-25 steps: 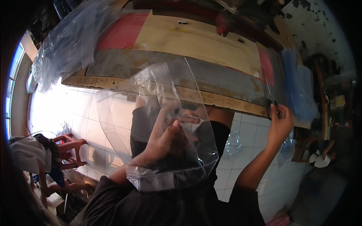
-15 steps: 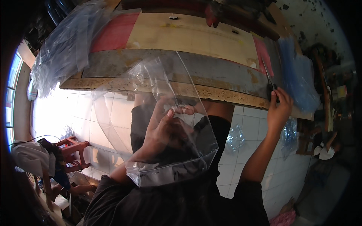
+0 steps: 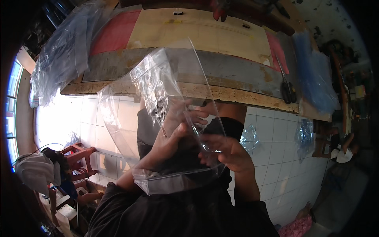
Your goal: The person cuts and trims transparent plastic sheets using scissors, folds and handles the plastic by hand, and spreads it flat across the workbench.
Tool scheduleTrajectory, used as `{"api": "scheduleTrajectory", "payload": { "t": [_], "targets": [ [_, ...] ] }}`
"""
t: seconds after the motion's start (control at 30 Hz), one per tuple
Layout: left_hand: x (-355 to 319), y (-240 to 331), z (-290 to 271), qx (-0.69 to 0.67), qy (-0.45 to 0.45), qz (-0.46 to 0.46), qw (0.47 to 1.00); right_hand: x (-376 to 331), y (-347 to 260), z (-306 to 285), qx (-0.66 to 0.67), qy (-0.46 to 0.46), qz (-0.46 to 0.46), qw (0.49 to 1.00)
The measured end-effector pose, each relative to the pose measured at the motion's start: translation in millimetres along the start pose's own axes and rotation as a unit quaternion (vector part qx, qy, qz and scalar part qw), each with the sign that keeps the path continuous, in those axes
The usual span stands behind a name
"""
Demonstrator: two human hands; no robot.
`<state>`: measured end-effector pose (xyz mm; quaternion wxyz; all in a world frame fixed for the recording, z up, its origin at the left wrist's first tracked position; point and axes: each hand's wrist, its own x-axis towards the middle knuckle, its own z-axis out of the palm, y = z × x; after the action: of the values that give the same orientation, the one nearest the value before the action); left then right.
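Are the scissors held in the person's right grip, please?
No, the scissors lie on the worktable, while the right grip is at the clear plastic bag.

Strong daylight comes from the left, where a window (image 3: 12, 114) glows blue-white and the nearby floor (image 3: 55, 118) washes out to white. The right background is dim and indistinct. Glints streak the clear plastic (image 3: 152, 75). The front edge of the bench (image 3: 237, 73) bows with fisheye distortion, and the corners fade to black.
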<state>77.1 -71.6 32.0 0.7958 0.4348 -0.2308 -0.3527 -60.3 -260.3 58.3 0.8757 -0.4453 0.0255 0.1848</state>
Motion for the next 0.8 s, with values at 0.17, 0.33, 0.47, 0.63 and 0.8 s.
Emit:
{"api": "scheduleTrajectory", "payload": {
  "t": [0.17,0.33,0.47,0.63,0.8],
  "targets": [
    [0,9,-8,-0.002,-0.031,0.004,1.0,-4,-1,8,-0.113,0.247,-0.1,0.957],
    [-25,-4,-64,-0.276,-0.011,-0.12,0.954,-7,-1,17,-0.212,0.375,-0.274,0.86],
    [-62,9,-105,-0.392,0.016,-0.041,0.919,-14,12,-3,-0.195,0.389,-0.22,0.873],
    [-67,53,-98,0.015,0.1,-0.012,0.995,-18,13,-23,-0.101,0.154,-0.001,0.983],
    [-57,58,-92,0.142,0.106,-0.053,0.983,17,-2,-26,-0.11,0.12,-0.155,0.975]
  ]
}}
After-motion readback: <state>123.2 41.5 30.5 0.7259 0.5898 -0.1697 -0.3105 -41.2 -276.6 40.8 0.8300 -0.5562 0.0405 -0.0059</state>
